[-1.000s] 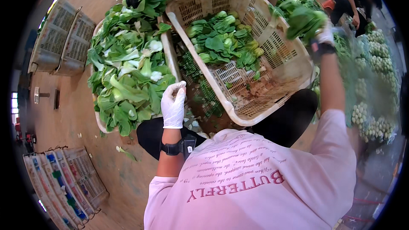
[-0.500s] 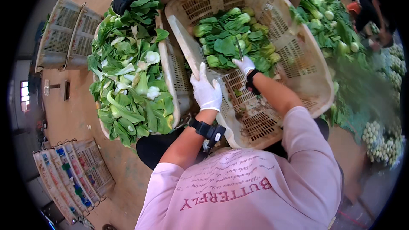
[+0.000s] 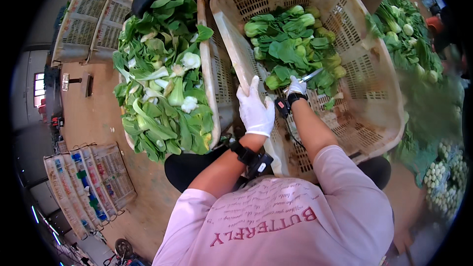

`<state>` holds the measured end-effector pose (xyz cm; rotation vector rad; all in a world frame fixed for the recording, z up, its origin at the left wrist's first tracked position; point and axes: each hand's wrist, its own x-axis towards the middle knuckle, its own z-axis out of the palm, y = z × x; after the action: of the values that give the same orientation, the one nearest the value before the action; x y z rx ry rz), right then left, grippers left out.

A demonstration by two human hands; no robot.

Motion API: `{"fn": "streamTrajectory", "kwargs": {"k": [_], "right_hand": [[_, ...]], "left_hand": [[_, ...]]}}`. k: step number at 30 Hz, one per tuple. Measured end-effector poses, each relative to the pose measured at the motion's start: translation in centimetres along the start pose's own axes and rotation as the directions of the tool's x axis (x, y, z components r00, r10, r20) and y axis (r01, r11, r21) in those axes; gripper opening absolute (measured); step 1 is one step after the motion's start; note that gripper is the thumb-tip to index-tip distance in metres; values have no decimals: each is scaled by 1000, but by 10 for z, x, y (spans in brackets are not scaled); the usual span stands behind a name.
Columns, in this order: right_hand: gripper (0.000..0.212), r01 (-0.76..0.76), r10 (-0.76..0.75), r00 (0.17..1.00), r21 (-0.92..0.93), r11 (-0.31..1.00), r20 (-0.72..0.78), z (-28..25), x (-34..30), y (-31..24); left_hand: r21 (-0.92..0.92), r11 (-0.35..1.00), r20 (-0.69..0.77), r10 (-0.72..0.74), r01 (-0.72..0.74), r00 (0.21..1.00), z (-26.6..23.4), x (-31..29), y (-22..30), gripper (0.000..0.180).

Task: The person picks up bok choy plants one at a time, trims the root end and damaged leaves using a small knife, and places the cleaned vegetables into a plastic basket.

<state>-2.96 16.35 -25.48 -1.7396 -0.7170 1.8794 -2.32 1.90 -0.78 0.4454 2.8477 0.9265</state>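
Two gloved hands work at the tilted beige basket (image 3: 379, 118). Left hand (image 3: 255, 109) grips that basket's near left rim, fingers wrapped over the edge. Right hand (image 3: 295, 87) is inside the basket, closed on a small knife (image 3: 312, 74) whose blade points toward the bok choy (image 3: 290, 49) heaped at the basket's far end. Just left of the basket stands a second crate (image 3: 209, 83) piled with leafy greens (image 3: 165, 79)
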Motion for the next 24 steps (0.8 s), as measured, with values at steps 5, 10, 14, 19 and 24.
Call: {"fn": "streamTrajectory", "kwargs": {"k": [5, 10, 14, 19, 24], "right_hand": [[31, 399, -356, 916, -316, 861, 184, -49, -12, -61], [27, 644, -572, 681, -2, 765, 458, -54, -131, -167], [26, 606, -429, 599, -32, 795, 676, -68, -260, -237], [19, 621, -464, 301, 198, 758, 833, -74, -397, -247], [37, 651, -386, 315, 98, 753, 867, -66, -372, -211]], "left_hand": [[7, 999, -22, 38, -38, 999, 4, 9, 9, 70], [102, 981, -217, 186, -168, 958, 2, 3, 7, 80], [-91, 864, -151, 479, -495, 865, -21, -12, 16, 102], [-970, -117, 196, 143, 214, 970, -75, -16, 15, 59], [-850, -393, 190, 393, 351, 900, -148, -22, -4, 87]]}}
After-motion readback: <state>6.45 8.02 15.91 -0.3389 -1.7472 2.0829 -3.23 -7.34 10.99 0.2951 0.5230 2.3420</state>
